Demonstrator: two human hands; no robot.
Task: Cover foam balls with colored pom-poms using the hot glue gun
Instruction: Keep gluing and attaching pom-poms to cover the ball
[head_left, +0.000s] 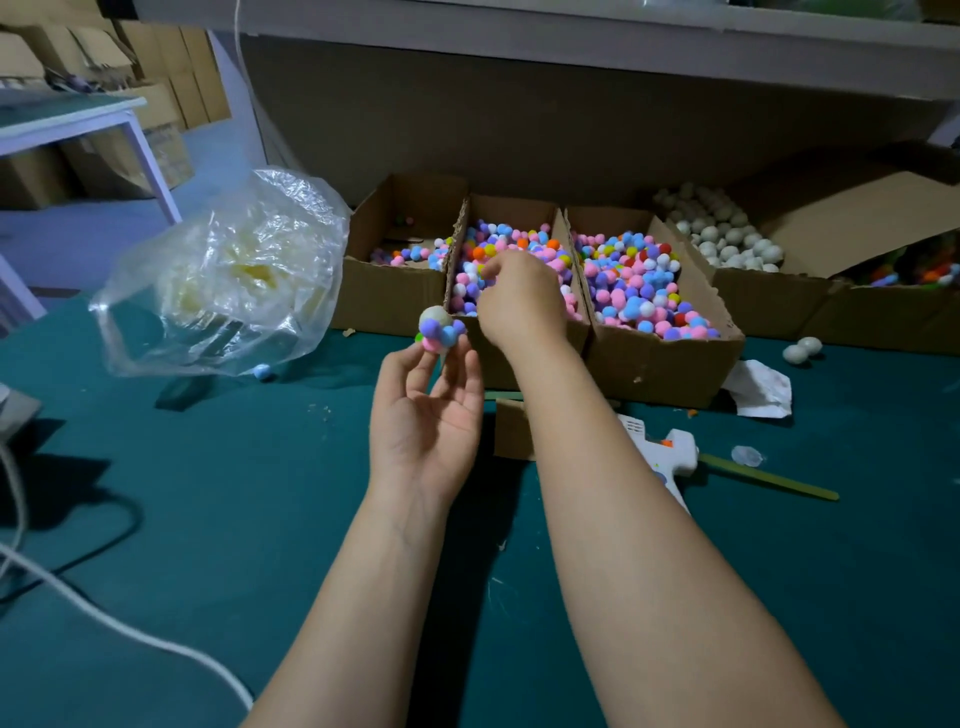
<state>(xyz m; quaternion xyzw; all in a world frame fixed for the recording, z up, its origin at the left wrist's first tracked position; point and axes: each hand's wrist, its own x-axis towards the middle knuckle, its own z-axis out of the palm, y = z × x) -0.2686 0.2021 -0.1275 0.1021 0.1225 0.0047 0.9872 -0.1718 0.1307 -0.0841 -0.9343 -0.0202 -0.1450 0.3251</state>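
At the centre of the frame the left hand (426, 410), palm up, pinches the foam ball (439, 326) at its fingertips, just in front of the near edge of the middle box (511, 213). The top of the ball is bare white; purple, blue and pink tufts cover its lower part. The right hand (519, 301) reaches over that edge with its fingers curled down among the pom-poms (634, 280) (whether it has one pinched cannot be told).

A left box (405, 296) and a right box (660, 364) stand touching the middle one, side by side. A further carton (769, 301) at the upper right holds plain white balls.

The glue gun (672, 452) lies on the green table (208, 519) right of centre, partly hidden behind the right forearm, with a green stick (769, 478) just beyond it.

A crumpled plastic bag (234, 270) fills the left middle, and a white cord (104, 618) crosses the lower left corner. Open green surface lies between the cord and the left forearm.
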